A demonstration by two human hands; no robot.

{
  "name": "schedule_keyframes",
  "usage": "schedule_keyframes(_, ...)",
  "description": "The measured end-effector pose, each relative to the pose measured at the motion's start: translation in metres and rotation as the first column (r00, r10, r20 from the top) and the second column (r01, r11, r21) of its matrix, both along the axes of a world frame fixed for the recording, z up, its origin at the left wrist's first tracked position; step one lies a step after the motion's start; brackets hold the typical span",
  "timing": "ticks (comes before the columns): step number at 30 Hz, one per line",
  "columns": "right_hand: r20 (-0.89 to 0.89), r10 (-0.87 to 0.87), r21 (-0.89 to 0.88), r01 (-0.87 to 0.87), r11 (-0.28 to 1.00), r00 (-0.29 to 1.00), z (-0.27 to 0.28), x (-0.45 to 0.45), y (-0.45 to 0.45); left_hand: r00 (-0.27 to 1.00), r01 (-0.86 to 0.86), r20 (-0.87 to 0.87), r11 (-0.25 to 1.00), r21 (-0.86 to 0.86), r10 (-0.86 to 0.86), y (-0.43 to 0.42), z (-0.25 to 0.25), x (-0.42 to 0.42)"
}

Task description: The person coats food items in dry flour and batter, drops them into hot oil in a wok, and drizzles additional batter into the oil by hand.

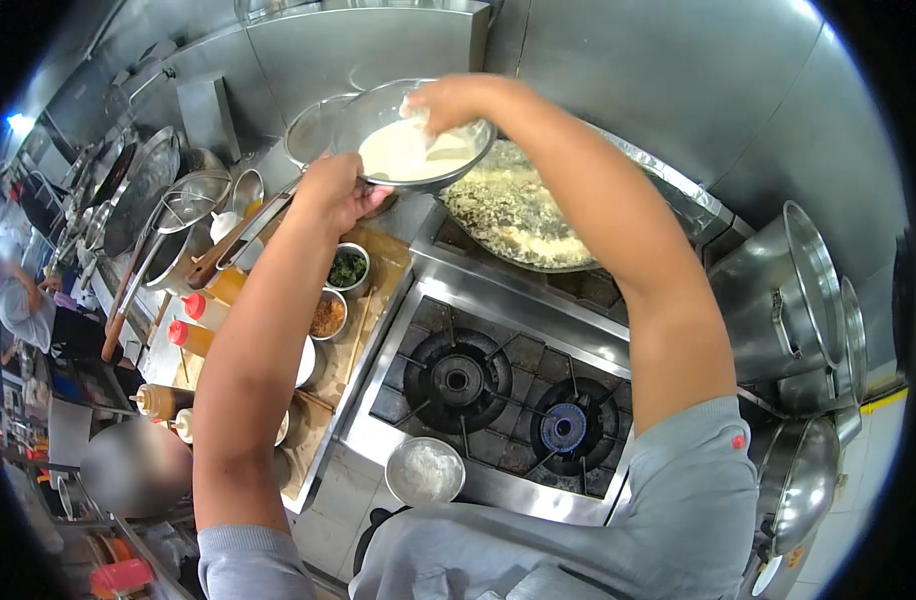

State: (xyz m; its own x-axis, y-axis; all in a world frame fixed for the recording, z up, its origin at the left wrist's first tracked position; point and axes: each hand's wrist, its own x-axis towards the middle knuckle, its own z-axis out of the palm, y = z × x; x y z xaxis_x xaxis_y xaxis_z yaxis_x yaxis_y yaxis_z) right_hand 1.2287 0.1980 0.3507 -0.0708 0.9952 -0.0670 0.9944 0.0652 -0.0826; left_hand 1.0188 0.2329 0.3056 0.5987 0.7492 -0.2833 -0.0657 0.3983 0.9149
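Note:
My left hand grips the near-left rim of a metal mixing bowl, holding it up by the large wok. Pale, creamy batter lies inside the bowl. Over the far side of the bowl my right hand reaches down into the batter. Its fingers are coated white and partly hidden, so their closure is unclear. Just right of the bowl, and partly below it, the wide wok is full of pale yellow, crumbly, frothy bits. My right forearm crosses above the wok.
A two-burner stove stands before me; the right burner shows a blue flame. Left are tubs of chopped greens and reddish flakes, plus squeeze bottles. A small bowl of white powder sits near me. Large pots stand right.

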Motion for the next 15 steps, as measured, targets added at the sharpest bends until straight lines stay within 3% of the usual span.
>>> schedule_keyframes(1,0.014,-0.078,-0.091,0.079,0.993,0.997,-0.001,-0.009,-0.009,1.000,-0.005,0.021,1.000,0.012,0.004,-0.005,0.005,0.005)
schedule_keyframes(3,0.107,-0.145,-0.065,0.152,0.986,0.984,-0.004,-0.026,-0.017,1.000,0.003,0.025,1.000,0.023,-0.003,-0.009,0.012,0.017)
schedule_keyframes(9,-0.075,-0.062,-0.268,0.040,0.963,0.995,-0.002,-0.014,-0.016,0.997,0.060,-0.042,0.998,-0.016,-0.060,-0.009,0.024,0.032)
schedule_keyframes(10,-0.077,-0.099,-0.250,0.077,0.965,0.992,0.009,-0.013,-0.022,0.999,0.038,-0.025,0.999,-0.025,-0.039,-0.009,0.025,0.033)
schedule_keyframes(13,-0.200,-0.021,0.036,0.029,0.999,0.980,0.038,0.013,-0.019,0.992,0.123,-0.003,0.992,-0.008,-0.123,-0.001,0.025,0.032)
schedule_keyframes(15,-0.340,0.029,0.211,0.046,0.976,0.940,0.064,0.032,-0.014,0.999,0.049,-0.003,0.999,0.025,-0.049,-0.004,0.029,0.027)
